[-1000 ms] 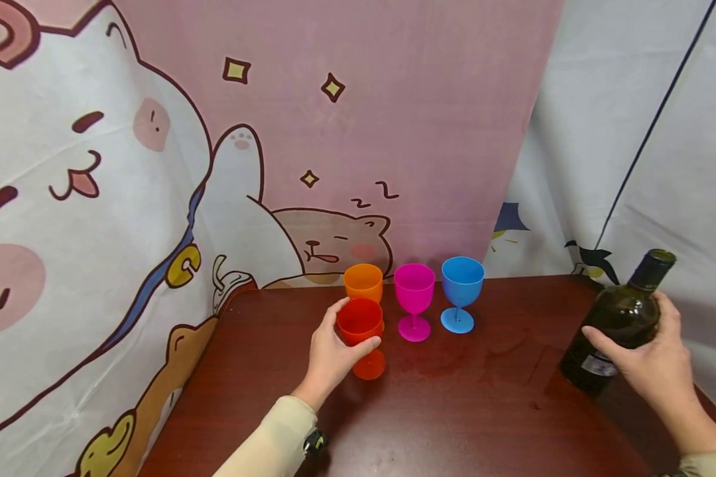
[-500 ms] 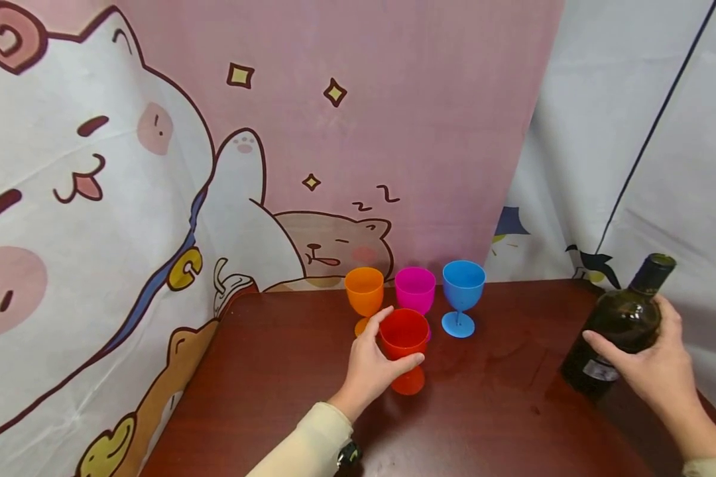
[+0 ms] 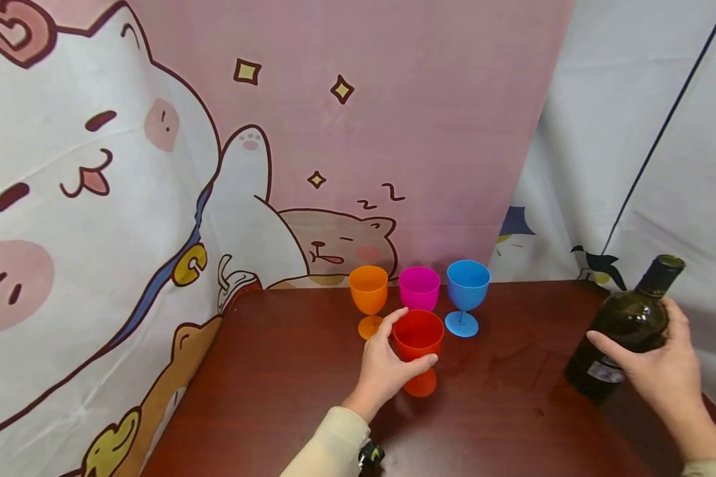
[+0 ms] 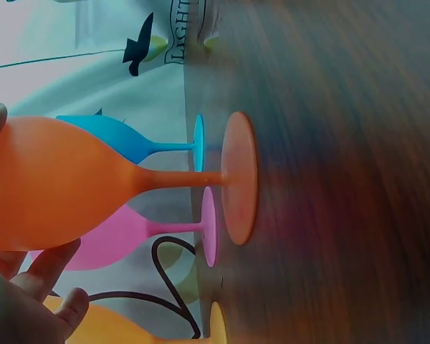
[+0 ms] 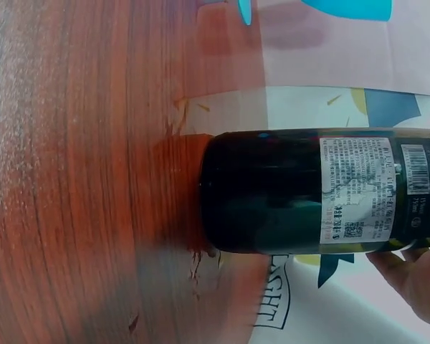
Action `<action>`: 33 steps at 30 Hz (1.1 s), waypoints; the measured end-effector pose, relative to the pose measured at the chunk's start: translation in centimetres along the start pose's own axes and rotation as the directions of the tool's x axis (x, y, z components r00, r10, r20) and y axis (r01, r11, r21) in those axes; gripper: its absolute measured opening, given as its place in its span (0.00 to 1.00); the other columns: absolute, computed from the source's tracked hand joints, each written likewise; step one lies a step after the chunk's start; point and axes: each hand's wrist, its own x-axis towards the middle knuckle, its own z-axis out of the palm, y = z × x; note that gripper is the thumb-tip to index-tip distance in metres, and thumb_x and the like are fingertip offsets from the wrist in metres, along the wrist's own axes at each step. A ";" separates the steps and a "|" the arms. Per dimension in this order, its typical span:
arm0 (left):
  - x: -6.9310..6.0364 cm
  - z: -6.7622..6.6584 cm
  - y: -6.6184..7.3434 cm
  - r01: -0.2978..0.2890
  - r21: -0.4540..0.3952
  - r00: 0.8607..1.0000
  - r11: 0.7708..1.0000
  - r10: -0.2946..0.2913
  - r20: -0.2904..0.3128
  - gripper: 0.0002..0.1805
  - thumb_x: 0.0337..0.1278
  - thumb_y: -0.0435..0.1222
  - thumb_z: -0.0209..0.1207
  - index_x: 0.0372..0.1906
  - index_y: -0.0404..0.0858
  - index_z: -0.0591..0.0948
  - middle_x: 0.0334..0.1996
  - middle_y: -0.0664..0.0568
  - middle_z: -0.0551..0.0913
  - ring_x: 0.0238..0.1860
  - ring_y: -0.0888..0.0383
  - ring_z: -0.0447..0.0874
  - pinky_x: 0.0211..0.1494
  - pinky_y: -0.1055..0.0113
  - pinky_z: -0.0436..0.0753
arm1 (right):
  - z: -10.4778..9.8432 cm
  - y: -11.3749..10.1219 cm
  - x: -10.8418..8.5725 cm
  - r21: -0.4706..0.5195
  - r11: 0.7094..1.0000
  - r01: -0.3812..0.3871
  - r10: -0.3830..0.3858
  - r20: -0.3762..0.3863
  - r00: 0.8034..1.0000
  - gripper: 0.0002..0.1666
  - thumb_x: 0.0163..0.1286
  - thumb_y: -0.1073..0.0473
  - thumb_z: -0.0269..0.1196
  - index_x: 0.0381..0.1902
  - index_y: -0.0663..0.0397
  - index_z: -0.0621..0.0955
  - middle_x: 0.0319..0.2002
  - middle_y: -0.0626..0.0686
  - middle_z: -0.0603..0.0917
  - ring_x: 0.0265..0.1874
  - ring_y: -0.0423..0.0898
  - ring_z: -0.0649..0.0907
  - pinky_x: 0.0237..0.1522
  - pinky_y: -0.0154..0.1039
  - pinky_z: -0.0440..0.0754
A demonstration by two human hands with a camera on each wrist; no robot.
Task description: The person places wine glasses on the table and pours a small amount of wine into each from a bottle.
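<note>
My left hand (image 3: 386, 371) holds a red plastic goblet (image 3: 417, 339) by its bowl, thumb on the near side and fingers on the far side. The goblet is upright, in front of a magenta goblet (image 3: 419, 288), and hides that one's stem and foot. In the left wrist view the red goblet's foot (image 4: 240, 179) is close to the tabletop; I cannot tell whether it touches. Over on the right, my right hand (image 3: 665, 371) grips a dark glass wine bottle (image 3: 623, 328) round its body. The bottle has no visible cap, and its label (image 5: 358, 190) faces the right wrist camera.
An orange goblet (image 3: 368, 291) and a blue goblet (image 3: 468, 286) stand upright either side of the magenta one, along the back of the brown wooden table (image 3: 274, 391). Behind the table hangs a printed cloth (image 3: 441, 132) with cartoon animals.
My left hand has carried the red goblet to the right and slightly nearer, from in front of the orange goblet to in front of the magenta one. The right hand and bottle have hardly moved.
</note>
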 end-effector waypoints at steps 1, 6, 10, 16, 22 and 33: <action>0.0 0.0 0.0 0.003 0.004 1.000 1.000 -0.003 -0.001 0.48 0.50 0.51 0.81 0.76 0.62 0.69 0.65 0.62 0.81 0.63 0.58 0.80 0.55 0.70 0.87 | 0.0 0.0 0.0 0.000 1.000 0.003 -0.003 -0.001 1.000 0.69 0.59 0.51 0.80 0.88 0.37 0.50 0.85 0.64 0.58 0.81 0.69 0.62 0.84 0.62 0.55; 0.1 0.0 0.0 0.001 0.012 1.000 1.000 -0.001 -0.011 0.48 0.49 0.50 0.81 0.75 0.62 0.70 0.65 0.62 0.82 0.63 0.58 0.80 0.55 0.70 0.87 | 0.2 -0.2 0.2 -0.014 0.999 0.034 -0.034 -0.009 0.999 0.70 0.57 0.52 0.81 0.87 0.37 0.52 0.84 0.63 0.61 0.80 0.69 0.64 0.83 0.65 0.58; 0.1 0.0 -0.1 0.002 0.005 1.000 1.000 -0.002 -0.015 0.48 0.49 0.50 0.82 0.75 0.62 0.70 0.65 0.62 0.82 0.63 0.58 0.80 0.56 0.71 0.87 | 0.4 -0.5 0.3 -0.027 0.997 0.073 -0.073 0.003 0.997 0.70 0.56 0.52 0.82 0.87 0.36 0.54 0.83 0.64 0.64 0.79 0.71 0.67 0.79 0.69 0.61; 0.1 0.0 -0.1 -0.011 0.004 1.000 1.000 0.012 -0.010 0.48 0.49 0.50 0.81 0.76 0.61 0.70 0.66 0.62 0.82 0.63 0.58 0.80 0.57 0.70 0.86 | 0.4 -0.9 0.3 -0.050 0.995 0.091 -0.091 0.008 0.996 0.69 0.55 0.53 0.83 0.87 0.36 0.55 0.80 0.67 0.68 0.72 0.77 0.71 0.67 0.74 0.66; 0.2 0.1 -0.3 -0.018 0.007 1.000 1.000 0.018 -0.014 0.48 0.49 0.51 0.81 0.75 0.62 0.70 0.65 0.62 0.82 0.63 0.58 0.80 0.56 0.70 0.87 | 0.6 -1.2 0.2 -0.055 0.988 0.145 -0.144 0.020 0.989 0.68 0.53 0.53 0.84 0.85 0.38 0.58 0.75 0.71 0.73 0.61 0.82 0.75 0.56 0.75 0.67; 0.2 0.0 -0.1 0.001 0.007 1.000 1.000 -0.001 -0.006 0.47 0.49 0.52 0.81 0.75 0.62 0.70 0.66 0.62 0.82 0.63 0.57 0.80 0.56 0.70 0.87 | 1.0 -2.0 -0.2 -0.089 0.961 0.260 -0.257 0.043 0.965 0.70 0.50 0.54 0.85 0.85 0.39 0.59 0.68 0.77 0.76 0.48 0.87 0.77 0.44 0.74 0.71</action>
